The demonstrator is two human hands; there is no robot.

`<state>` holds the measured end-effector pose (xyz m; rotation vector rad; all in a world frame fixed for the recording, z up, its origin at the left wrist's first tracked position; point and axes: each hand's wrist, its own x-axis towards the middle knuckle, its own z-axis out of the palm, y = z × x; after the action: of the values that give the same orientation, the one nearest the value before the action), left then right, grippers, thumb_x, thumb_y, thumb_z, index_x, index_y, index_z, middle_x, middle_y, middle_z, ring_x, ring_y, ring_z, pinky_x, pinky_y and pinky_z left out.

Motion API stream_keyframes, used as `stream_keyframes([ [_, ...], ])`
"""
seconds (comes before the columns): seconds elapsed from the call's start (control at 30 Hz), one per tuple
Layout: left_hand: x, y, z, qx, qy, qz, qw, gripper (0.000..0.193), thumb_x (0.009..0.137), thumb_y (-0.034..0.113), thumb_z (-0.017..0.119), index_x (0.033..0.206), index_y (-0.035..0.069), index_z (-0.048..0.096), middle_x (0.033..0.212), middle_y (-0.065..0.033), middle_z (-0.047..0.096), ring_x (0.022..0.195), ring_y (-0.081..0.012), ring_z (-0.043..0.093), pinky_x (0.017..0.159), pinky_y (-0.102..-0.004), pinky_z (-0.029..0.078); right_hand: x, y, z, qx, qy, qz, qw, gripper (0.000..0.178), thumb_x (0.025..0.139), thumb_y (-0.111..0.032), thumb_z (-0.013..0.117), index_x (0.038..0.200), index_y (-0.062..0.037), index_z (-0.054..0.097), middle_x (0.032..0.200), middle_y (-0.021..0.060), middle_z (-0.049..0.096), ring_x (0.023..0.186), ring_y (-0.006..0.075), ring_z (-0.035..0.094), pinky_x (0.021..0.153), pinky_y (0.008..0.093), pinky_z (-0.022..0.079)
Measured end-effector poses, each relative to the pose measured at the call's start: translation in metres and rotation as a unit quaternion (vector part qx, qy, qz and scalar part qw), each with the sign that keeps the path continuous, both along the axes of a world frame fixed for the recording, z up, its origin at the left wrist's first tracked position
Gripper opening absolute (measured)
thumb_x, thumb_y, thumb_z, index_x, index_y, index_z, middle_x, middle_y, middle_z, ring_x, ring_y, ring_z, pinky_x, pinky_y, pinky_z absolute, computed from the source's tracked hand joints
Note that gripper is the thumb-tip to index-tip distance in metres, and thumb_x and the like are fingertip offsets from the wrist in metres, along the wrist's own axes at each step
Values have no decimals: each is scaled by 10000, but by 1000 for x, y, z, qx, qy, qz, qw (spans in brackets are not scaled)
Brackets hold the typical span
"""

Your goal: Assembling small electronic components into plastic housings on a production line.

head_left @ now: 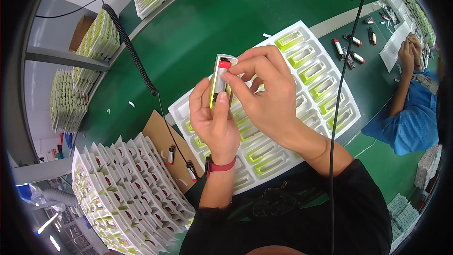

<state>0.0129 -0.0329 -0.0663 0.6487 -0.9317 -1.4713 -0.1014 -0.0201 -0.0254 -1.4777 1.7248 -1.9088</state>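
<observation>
My left hand (218, 130) holds a white and lime-green plastic casing (213, 85) upright, its thumb resting across the lower front. Inside the casing sits a silver battery (221, 81) with a red end. The fingers of my right hand (266, 92) are closed in a pinch at the battery's upper right side; exactly what their tips grip is partly hidden. Below both hands lies a white moulded tray (347, 82), with similar lime-green casings (311, 72) in its pockets.
A tall stack of filled trays (127, 193) stands at lower left beside a brown board (158, 134) holding two batteries. A coiled cable (127, 42) hangs at left, and a black cable (337, 108) crosses at right. Loose batteries (347, 54) and a co-worker (401, 113) are at right.
</observation>
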Motion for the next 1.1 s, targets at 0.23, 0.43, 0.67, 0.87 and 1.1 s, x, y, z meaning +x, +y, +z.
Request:
stream_keyframes([
  [0.23, -8, 7, 5, -44, -22, 59, 997, 463, 943, -48, 557, 1386, -98, 432, 1296, -211, 587, 1151, -217, 606, 987, -330, 492, 7, 0, 0, -4, -43, 22, 999, 322, 793, -22, 773, 1094, -32, 659, 992, 82, 618, 687, 119, 629, 515, 228, 481],
  [0.43, 4, -3, 5, -91, -98, 40, 990, 364, 942, -51, 557, 1298, -104, 506, 1216, -205, 635, 1062, -217, 652, 950, -329, 519, -24, 7, 11, 108, 26, 158, 981, 397, 824, -91, 733, 1191, 0, 612, 975, 111, 626, 717, 207, 642, 602, 304, 515],
  [0.67, 12, -6, 22, -100, -226, -69, 966, 386, 945, -36, 602, 1322, -89, 538, 1240, -133, 625, 1088, -132, 600, 936, -259, 477, -61, 6, 28, 165, 120, 248, 947, 263, 810, -122, 716, 1014, 24, 637, 870, 173, 656, 812, 364, 661, 711, 416, 523],
  [0.87, 19, 3, 26, -175, -402, -132, 889, 302, 933, -10, 612, 1233, -43, 614, 1102, -138, 677, 959, -170, 657, 819, -273, 523, -76, 34, 5, 161, 259, 264, 915, 218, 815, -146, 726, 937, -7, 610, 789, 144, 613, 724, 343, 651, 632, 430, 513],
  [1.1, 11, 9, 5, -232, -456, -131, 849, 255, 964, -9, 544, 1206, -45, 617, 1036, -143, 680, 844, -167, 676, 681, -271, 580, -67, 55, -39, 167, 198, 208, 943, 214, 832, -161, 714, 933, -8, 604, 799, 143, 618, 726, 361, 649, 620, 423, 517],
])
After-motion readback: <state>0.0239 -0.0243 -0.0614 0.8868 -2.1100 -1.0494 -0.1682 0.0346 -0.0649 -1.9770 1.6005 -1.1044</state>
